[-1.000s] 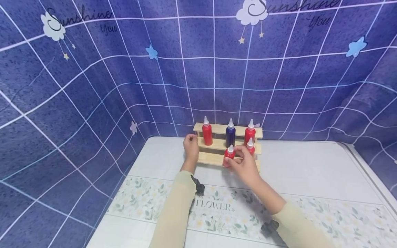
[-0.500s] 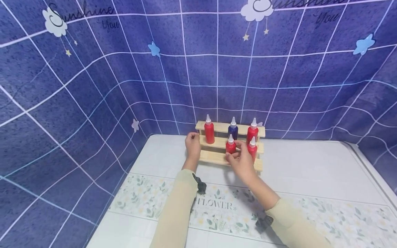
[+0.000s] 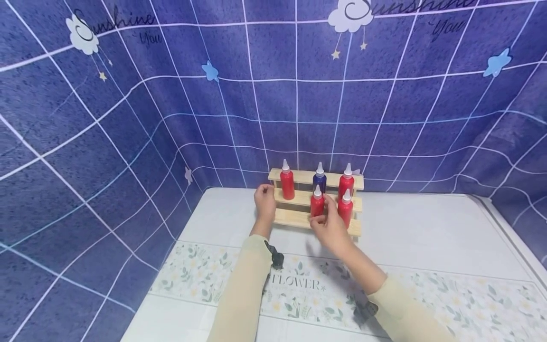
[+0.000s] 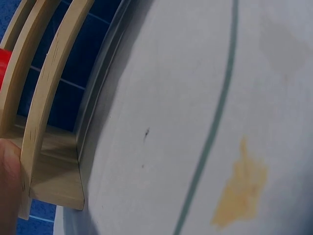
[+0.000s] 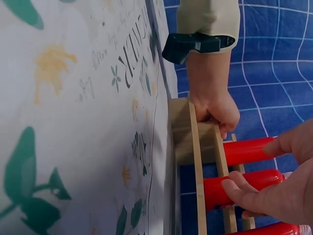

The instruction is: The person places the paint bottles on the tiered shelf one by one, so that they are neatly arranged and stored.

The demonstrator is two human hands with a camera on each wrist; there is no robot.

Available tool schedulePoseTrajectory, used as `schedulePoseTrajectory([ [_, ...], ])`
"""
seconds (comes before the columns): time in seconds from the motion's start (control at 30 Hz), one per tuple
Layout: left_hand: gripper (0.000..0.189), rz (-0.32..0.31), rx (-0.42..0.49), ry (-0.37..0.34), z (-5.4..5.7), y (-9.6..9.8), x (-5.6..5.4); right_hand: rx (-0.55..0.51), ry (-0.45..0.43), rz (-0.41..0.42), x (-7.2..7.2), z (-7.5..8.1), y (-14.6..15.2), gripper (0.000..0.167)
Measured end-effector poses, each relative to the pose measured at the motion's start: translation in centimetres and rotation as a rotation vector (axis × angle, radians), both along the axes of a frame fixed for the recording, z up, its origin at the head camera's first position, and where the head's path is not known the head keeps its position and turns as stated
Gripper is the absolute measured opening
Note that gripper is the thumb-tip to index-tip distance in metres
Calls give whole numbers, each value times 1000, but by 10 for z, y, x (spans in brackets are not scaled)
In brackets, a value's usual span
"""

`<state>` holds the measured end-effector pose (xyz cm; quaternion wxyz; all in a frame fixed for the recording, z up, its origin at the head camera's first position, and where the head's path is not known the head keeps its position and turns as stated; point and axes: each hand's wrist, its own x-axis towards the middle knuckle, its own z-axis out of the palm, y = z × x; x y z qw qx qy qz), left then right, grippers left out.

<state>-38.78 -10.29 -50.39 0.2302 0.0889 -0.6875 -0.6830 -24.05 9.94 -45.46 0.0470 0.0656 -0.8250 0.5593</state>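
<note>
A tiered wooden rack (image 3: 295, 218) stands on the table, bearing red and dark blue squeeze bottles with white nozzle caps. My left hand (image 3: 266, 202) grips its left end; in the left wrist view a fingertip (image 4: 10, 169) presses against a slat end. On the lowest step, a red squeeze bottle (image 3: 316, 205) stands upright, with my right hand (image 3: 334, 230) spread loosely around it. In the right wrist view, one digit of that hand is apart from this bottle (image 5: 215, 194) while other fingers (image 5: 244, 196) lie in front of it. Whether they touch it is unclear.
Another red bottle (image 3: 344, 212) stands right of the hand on the lowest step. Behind are a red bottle (image 3: 287, 184), a dark blue bottle (image 3: 319, 180) and a red bottle (image 3: 346, 183). A blue grid-patterned curtain (image 3: 273, 104) hangs behind the table (image 3: 410, 228).
My right hand has raised the red bottle and set it on the lowest step, then eased down slightly with its fingers looser. My left hand keeps its grip on the rack.
</note>
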Motion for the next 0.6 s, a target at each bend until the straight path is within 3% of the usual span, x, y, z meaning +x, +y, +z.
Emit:
schedulePoseTrajectory([
  [0.17, 11, -10, -3, 6, -4, 0, 1, 30, -52, 52, 11, -2, 4, 100],
  [0.33, 12, -58, 65, 16, 1, -6, 5, 91, -78, 112, 22, 2, 11, 102],
  [0.47, 31, -112, 115, -25, 11, -15, 10, 165, -64, 173, 30, 10, 17, 93],
  [0.6, 52, -165, 94, -85, 16, -25, 19, 239, 0, 222, 42, 16, 27, 72],
])
